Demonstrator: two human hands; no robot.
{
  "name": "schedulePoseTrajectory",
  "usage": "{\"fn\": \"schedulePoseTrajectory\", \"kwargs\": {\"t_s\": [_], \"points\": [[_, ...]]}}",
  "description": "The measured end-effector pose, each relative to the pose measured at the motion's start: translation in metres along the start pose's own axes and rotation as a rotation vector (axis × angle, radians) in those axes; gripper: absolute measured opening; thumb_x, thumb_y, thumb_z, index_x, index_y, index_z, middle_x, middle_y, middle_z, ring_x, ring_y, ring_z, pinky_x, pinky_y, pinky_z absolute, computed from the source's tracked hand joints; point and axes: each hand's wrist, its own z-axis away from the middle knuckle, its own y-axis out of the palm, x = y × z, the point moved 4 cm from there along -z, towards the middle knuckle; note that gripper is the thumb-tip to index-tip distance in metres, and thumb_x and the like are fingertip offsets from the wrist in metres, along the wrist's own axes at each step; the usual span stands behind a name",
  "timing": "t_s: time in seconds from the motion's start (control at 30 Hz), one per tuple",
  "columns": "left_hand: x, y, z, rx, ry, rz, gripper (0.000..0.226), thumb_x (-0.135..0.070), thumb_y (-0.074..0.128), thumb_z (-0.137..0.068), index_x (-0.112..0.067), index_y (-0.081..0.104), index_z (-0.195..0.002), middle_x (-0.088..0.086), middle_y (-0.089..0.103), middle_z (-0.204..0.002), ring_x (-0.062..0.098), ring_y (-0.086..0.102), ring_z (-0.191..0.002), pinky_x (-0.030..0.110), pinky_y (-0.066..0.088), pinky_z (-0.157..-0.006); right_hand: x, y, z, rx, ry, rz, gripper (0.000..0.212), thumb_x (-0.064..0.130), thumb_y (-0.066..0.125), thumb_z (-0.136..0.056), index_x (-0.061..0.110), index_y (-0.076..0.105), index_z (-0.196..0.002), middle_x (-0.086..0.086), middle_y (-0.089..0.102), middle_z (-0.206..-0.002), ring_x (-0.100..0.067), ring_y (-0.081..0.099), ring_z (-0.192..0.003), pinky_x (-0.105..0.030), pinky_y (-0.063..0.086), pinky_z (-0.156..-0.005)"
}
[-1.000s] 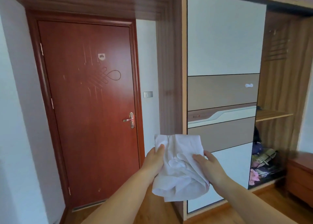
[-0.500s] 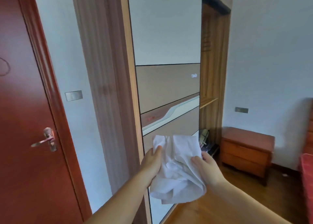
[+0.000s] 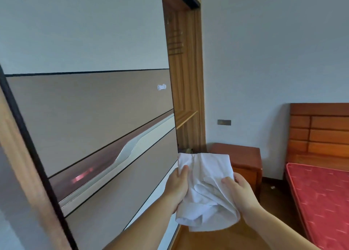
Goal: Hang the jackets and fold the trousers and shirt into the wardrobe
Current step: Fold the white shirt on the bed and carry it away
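The white shirt [image 3: 205,191] is held bunched in front of the body, beside the sliding door [image 3: 90,117] of the wardrobe and short of its open bay [image 3: 186,79]. It is gripped at its left edge by the left hand [image 3: 176,188], thumb on top and fingers curled beneath, and at its right side by the right hand [image 3: 239,189], whose fingers are curled into the cloth. Neither hand is spread wide.

Compared with a second ago, the grip and the bundle's shape are unchanged, but the view has swung rightward: the red room door is no longer seen, and the sliding door now fills the left of the view, with the open bay just beyond the shirt. This is judged to mean that the shirt is being carried toward the open bay and that placing has not yet been done. The fold is judged loose rather than neat.

The shirt is thin, soft cloth, rumpled into rounded folds, with a hem hanging below the hands. The sliding door is smooth and flat, in pale grey and tan panels split by dark lines, with a curved white strip and a small white knob [image 3: 161,87]. The bay beside it is lined with yellow-brown wood and has a shelf [image 3: 186,117]. Beyond the bay stand a boxy red-brown bedside cabinet [image 3: 243,155], a ribbed wooden headboard [image 3: 321,128] and a red patterned mattress [image 3: 321,198].
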Motion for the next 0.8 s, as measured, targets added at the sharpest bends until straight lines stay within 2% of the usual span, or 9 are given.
{"fn": "schedulePoseTrajectory", "kwargs": {"t_s": [0.2,0.3,0.4,0.47,0.57,0.6,0.67,0.73,0.8], "points": [[-0.031,0.05,-0.124,0.018,0.018,-0.025,0.048,-0.047,0.034,-0.1,-0.023,0.051,-0.138,0.004,0.06,-0.128,0.023,0.057,-0.114,0.041,0.046,-0.102,-0.001,-0.025,-0.128,-0.058,0.022,-0.015,0.014,0.009,0.049,-0.086,0.009,0.048,-0.072,0.003,0.045,-0.061,-0.008,0.041,-0.053,-0.021,0.038,-0.049],[-0.04,0.072,-0.188,0.03,0.023,-0.032,0.048,-0.047,0.033,-0.1,-0.025,0.049,-0.14,0.005,0.058,-0.13,0.023,0.057,-0.115,0.037,0.047,-0.098,-0.005,-0.032,-0.188,-0.091,0.007,-0.015,0.014,0.014,0.051,-0.085,0.012,0.049,-0.072,0.006,0.046,-0.059,-0.009,0.044,-0.057,-0.024,0.039,-0.054],[-0.043,0.094,-0.255,0.049,0.015,-0.051,0.05,-0.052,0.032,-0.099,-0.028,0.046,-0.141,0.005,0.057,-0.132,0.025,0.056,-0.117,0.041,0.045,-0.102,-0.012,-0.038,-0.255,-0.117,-0.009,-0.001,0.013,0.018,0.052,-0.082,0.018,0.05,-0.069,0.011,0.048,-0.056,-0.012,0.047,-0.059,-0.028,0.041,-0.057],[-0.044,0.107,-0.304,0.055,0.01,-0.013,0.051,-0.054,0.032,-0.098,-0.028,0.045,-0.141,0.002,0.058,-0.126,0.021,0.057,-0.11,0.038,0.048,-0.096,-0.015,-0.039,-0.306,-0.108,-0.023,0.024,0.013,0.018,0.052,-0.082,0.018,0.05,-0.068,0.012,0.048,-0.055,-0.011,0.047,-0.059,-0.028,0.04,-0.057],[-0.045,0.125,-0.39,0.011,0.011,0.002,0.051,-0.053,0.034,-0.099,-0.022,0.049,-0.138,-0.007,0.056,-0.102,0.009,0.054,-0.086,0.027,0.044,-0.075,-0.023,-0.039,-0.39,-0.115,-0.034,0.066,0.009,0.02,0.052,-0.081,0.017,0.055,-0.072,0.012,0.051,-0.058,-0.012,0.05,-0.061,-0.028,0.041,-0.059],[-0.046,0.133,-0.419,0.006,0.007,0.002,0.051,-0.053,0.035,-0.099,-0.021,0.051,-0.136,-0.008,0.056,-0.1,0.009,0.054,-0.085,0.028,0.044,-0.076,-0.025,-0.041,-0.418,-0.118,-0.031,0.075,0.009,0.021,0.053,-0.081,0.015,0.057,-0.075,0.011,0.053,-0.06,-0.013,0.052,-0.062,-0.028,0.042,-0.059],[-0.048,0.152,-0.473,0.011,-0.016,0.024,0.051,-0.053,0.035,-0.099,-0.02,0.053,-0.134,-0.003,0.061,-0.109,0.014,0.056,-0.092,0.029,0.043,-0.082,-0.028,-0.045,-0.471,-0.12,-0.018,0.1,0.014,0.021,0.053,-0.08,0.009,0.06,-0.082,0.005,0.055,-0.065,-0.014,0.053,-0.064,-0.028,0.043,-0.059],[-0.054,0.167,-0.515,0.015,-0.042,0.048,0.052,-0.053,0.034,-0.099,-0.02,0.054,-0.133,0.0,0.063,-0.116,0.017,0.059,-0.098,0.027,0.043,-0.08,-0.029,-0.049,-0.519,-0.123,0.003,0.114,0.017,0.019,0.052,-0.08,0.002,0.055,-0.083,0.002,0.05,-0.065,-0.015,0.049,-0.063,-0.028,0.041,-0.057],[-0.064,0.176,-0.551,0.023,-0.057,0.068,0.052,-0.054,0.036,-0.097,-0.02,0.055,-0.132,-0.005,0.064,-0.105,0.014,0.061,-0.093,0.027,0.045,-0.076,-0.029,-0.051,-0.561,-0.119,0.024,0.112,0.015,0.019,0.051,-0.08,0.005,0.052,-0.079,0.002,0.048,-0.065,-0.016,0.047,-0.062,-0.029,0.041,-0.057]]}}
